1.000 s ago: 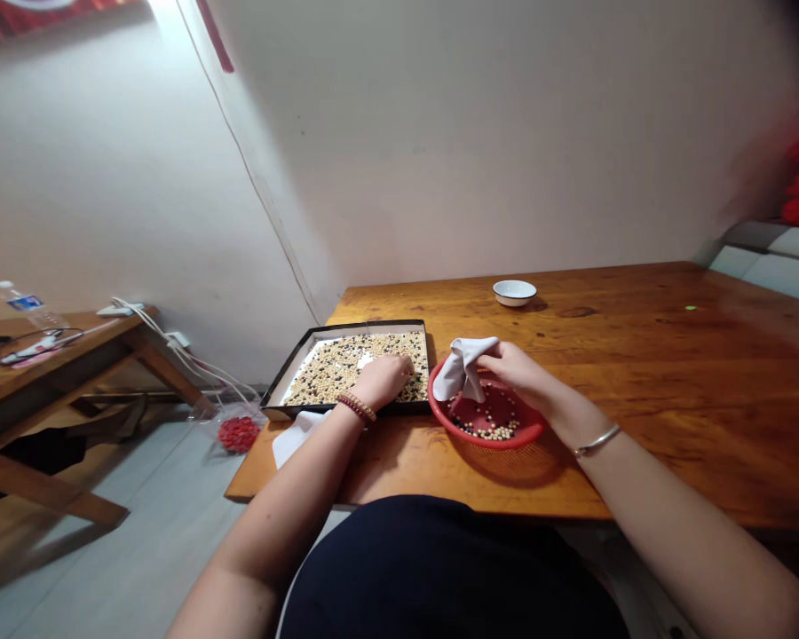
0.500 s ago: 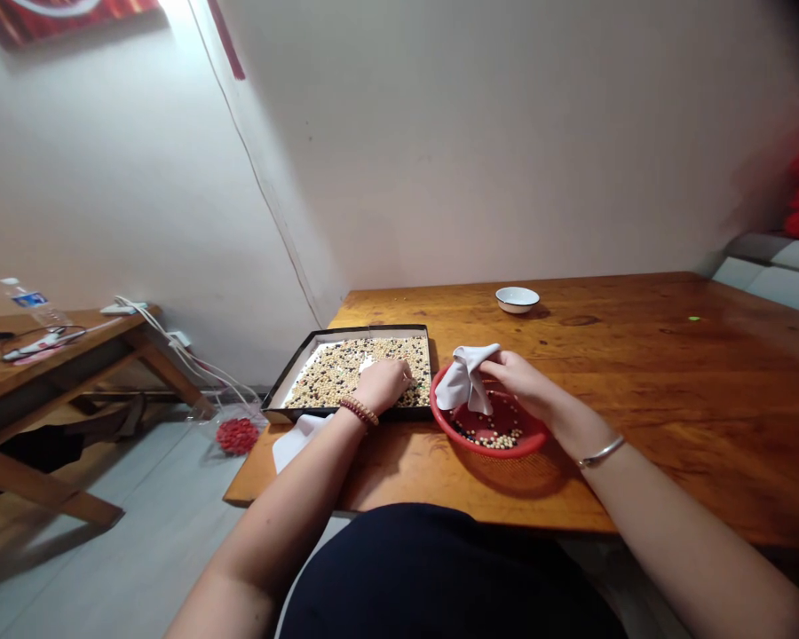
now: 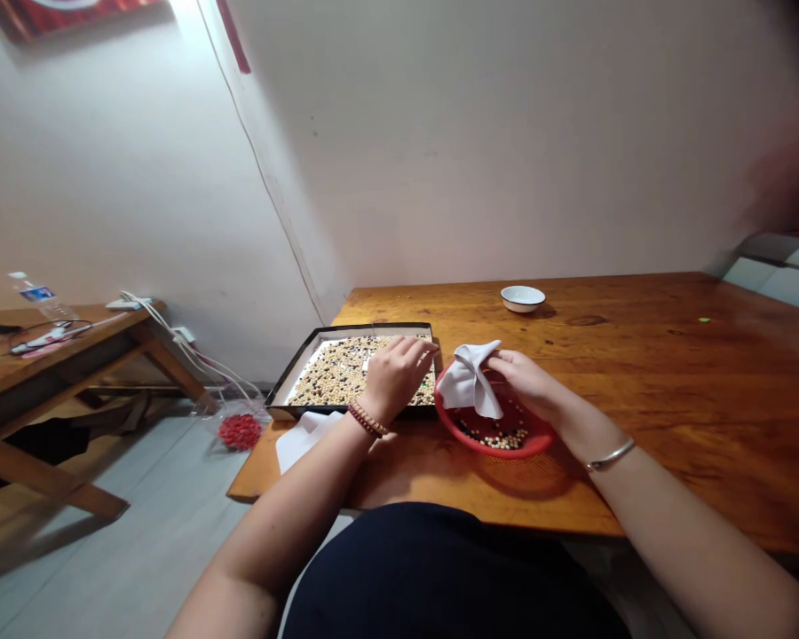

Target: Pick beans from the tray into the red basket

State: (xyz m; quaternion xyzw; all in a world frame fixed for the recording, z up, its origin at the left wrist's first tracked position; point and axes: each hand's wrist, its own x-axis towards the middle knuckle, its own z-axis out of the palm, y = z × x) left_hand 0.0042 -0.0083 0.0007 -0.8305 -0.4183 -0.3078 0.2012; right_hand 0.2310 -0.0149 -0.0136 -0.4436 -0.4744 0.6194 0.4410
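My left hand [image 3: 399,373] is over the right part of a shallow dark-edged box [image 3: 291,373], its bent fingers drawn together and pointing toward the basket. Whatever is between those fingertips, if anything, is hidden. Pale and dark beans [image 3: 333,377] cover the box's white bottom. Beside the box stands a red plastic basket [image 3: 539,441] with a few beans [image 3: 506,437] in it. My right hand [image 3: 523,377] is closed on a white cloth [image 3: 471,382], which hangs over the basket's left side.
Another white cloth [image 3: 306,435] lies before the box on the wooden table [image 3: 639,390]. An enamel bowl [image 3: 523,300] stands near the wall. On the left, a second table [image 3: 106,337] carries a bottle [image 3: 43,297] and cables; a bag of red things [image 3: 240,430] is on the floor.
My left hand has risen from the beans and shifted right, toward the box's right edge. My right hand still holds the cloth over the basket. The whole view has shifted slightly.
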